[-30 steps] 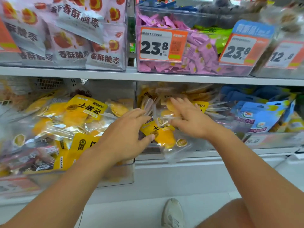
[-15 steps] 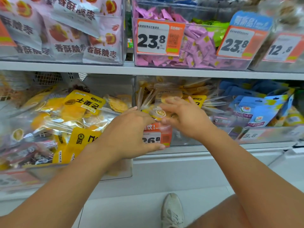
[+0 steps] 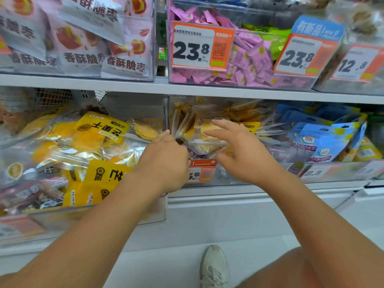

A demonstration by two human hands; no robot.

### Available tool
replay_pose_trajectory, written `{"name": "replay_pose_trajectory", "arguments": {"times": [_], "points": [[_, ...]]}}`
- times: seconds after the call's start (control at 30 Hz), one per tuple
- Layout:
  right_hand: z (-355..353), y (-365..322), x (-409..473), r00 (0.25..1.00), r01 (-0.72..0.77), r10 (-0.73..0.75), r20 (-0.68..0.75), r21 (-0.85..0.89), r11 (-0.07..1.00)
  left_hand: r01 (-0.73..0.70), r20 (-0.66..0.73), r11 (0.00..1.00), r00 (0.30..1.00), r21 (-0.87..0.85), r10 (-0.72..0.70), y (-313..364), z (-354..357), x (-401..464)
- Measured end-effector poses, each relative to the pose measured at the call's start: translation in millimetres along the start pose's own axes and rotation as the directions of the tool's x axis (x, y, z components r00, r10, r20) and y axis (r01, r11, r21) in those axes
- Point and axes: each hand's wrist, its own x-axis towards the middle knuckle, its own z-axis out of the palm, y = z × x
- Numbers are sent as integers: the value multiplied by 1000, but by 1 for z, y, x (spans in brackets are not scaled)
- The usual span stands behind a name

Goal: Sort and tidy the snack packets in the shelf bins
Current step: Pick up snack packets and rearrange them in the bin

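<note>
At centre frame, left hand (image 3: 166, 161) curls at the middle bin (image 3: 239, 179) front, its hold hidden, while right hand (image 3: 239, 150) spreads flat over clear mango packets (image 3: 204, 140), apparently pressing them level.

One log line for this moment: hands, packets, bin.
left hand: grips packet edges | right hand: open, fingers over clear mango packet | middle bin: packets upright, lower shelf

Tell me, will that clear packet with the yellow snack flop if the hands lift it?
Probably: the clear packet looks like thin crinkly film, so its edges should bend. The shiny film may slip under the right hand. The pieces inside might crack if squeezed.
</note>
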Motion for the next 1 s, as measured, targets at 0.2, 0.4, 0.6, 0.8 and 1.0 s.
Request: {"name": "replay_pose_trajectory", "arguments": {"times": [0.2,0.4,0.6,0.8,1.0], "points": [[13,23,12,990,-136,137,32,-20,990,-50,-143,973,990,-225,18,-7,12,-3],[16,10,35,983,-184,184,-16,-1,983,-62,-152,891,988,-449,-7,-8,9,-21],[3,-72,17,966,60,-19,-259,154,986,-114,-464,918,882,-379,-82,-44,-11,-55],[40,-139,35,981,172,-186,62,184,968,271,-409,911,827,-310,-385,-138,-12,-108],[62,-166,83,897,18,-89,433,166,986,535,-10,793,828,-291,-561,-185,3,-136]]}}
